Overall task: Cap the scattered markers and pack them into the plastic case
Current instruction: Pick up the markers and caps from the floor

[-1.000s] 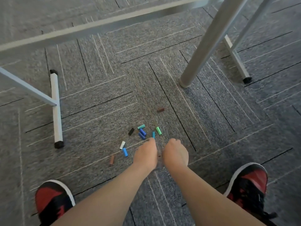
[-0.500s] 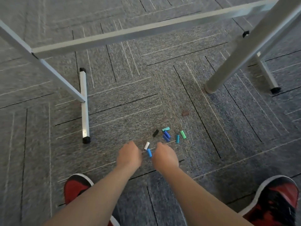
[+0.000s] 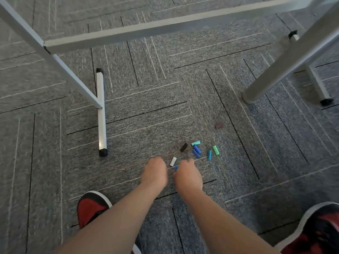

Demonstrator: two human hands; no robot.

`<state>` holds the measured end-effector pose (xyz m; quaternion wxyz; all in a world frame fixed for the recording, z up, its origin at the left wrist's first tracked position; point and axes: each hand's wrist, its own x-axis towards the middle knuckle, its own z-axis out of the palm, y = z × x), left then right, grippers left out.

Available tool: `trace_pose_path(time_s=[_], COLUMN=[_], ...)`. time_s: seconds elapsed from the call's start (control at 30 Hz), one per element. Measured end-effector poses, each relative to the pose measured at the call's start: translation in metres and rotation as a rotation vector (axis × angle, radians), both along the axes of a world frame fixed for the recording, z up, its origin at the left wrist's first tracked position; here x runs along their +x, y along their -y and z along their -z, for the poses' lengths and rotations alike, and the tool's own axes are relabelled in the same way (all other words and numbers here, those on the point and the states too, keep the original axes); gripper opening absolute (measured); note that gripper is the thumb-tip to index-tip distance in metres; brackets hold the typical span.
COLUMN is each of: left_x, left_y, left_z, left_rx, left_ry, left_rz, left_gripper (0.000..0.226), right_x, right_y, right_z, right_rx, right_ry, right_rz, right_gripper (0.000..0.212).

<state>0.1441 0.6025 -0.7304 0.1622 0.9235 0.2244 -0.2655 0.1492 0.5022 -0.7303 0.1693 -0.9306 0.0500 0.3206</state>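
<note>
Curled over carpet [image 3: 238,180]: left hand [image 3: 155,173], right hand [image 3: 189,177]; hold impossible to tell. Between them, blue cap [image 3: 176,167]; plastic case unseen. Risk: brown cap [image 3: 218,125] overlooked, lying apart from other caps [image 3: 196,151].

Both our bare forearms reach forward and down, side by side. Our left grip [image 3: 156,174] and right grip [image 3: 189,176] sit close together, backs up, fingers curled under, out of sight.

grey carpet [image 3: 165,99], table frame [image 3: 165,28], red shoes [image 3: 91,206]
</note>
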Motion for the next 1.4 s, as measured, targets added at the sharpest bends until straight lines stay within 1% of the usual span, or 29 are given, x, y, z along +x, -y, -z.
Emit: trace_pose_path(time_s=[0.1,0.17,0.23,0.3,0.33,0.37,0.43,0.53,0.6,0.67,0.83,0.97,1.13,1.2,1.3,1.4], left_x=[0.008,0.014,0.019,0.023,0.025,0.027,0.029,0.031,0.03,0.03,0.028,0.031,0.041,0.045,0.055,0.067], left_y=[0.005,0.009,0.013,0.016,0.018,0.02,0.023,0.028,0.028,0.028,0.03,0.034,0.036,0.037,0.038,0.038], left_z=[-0.004,-0.008,-0.011,-0.011,-0.011,-0.01,-0.007,-0.001,0.002,0.008,0.013,0.013,0.006,0.004,0.0,0.0], left_rx=[-0.032,-0.038,-0.029,-0.02,-0.019,-0.02,-0.023,-0.044,-0.05,-0.034,0.015,0.005,-0.062,-0.066,-0.067,-0.057], left_ry=[0.014,0.025,0.032,0.036,0.037,0.038,0.043,0.061,0.057,0.049,0.058,0.072,0.075,0.08,0.136,0.159], left_rz=[-0.021,0.009,0.043,0.06,0.06,0.056,0.034,-0.002,0.001,0.035,0.121,0.123,0.051,0.042,0.067,0.091], left_gripper=[0.011,0.012,0.013,0.014,0.015,0.015,0.017,0.021,0.031,0.034,0.015,0.009,0.015,0.014,0.009,0.005], right_x=[0.008,0.016,0.022,0.025,0.026,0.028,0.031,0.037,0.041,0.044,0.052,0.051,0.046,0.049,0.061,0.074], right_y=[0.008,0.017,0.025,0.034,0.038,0.042,0.046,0.047,0.045,0.046,0.046,0.046,0.046,0.049,0.056,0.057], right_z=[-0.005,-0.006,-0.004,-0.004,-0.005,-0.006,-0.008,-0.006,-0.004,0.0,0.007,0.009,0.009,0.008,0.002,-0.001], right_rx=[0.031,0.029,0.021,0.001,-0.013,-0.035,-0.09,-0.121,-0.123,-0.115,-0.142,-0.189,-0.173,-0.14,-0.106,-0.114], right_ry=[-0.045,-0.048,-0.026,0.002,0.008,0.014,0.029,0.056,0.082,0.124,0.144,0.105,0.089,0.096,0.132,0.122], right_rz=[0.022,0.033,0.032,-0.009,-0.037,-0.06,-0.083,-0.036,-0.046,-0.056,-0.094,-0.168,-0.183,-0.132,-0.031,-0.047], right_gripper=[0.014,0.013,0.022,0.041,0.046,0.047,0.038,0.025,0.022,0.023,0.028,0.031,0.026,0.025,0.023,0.022])
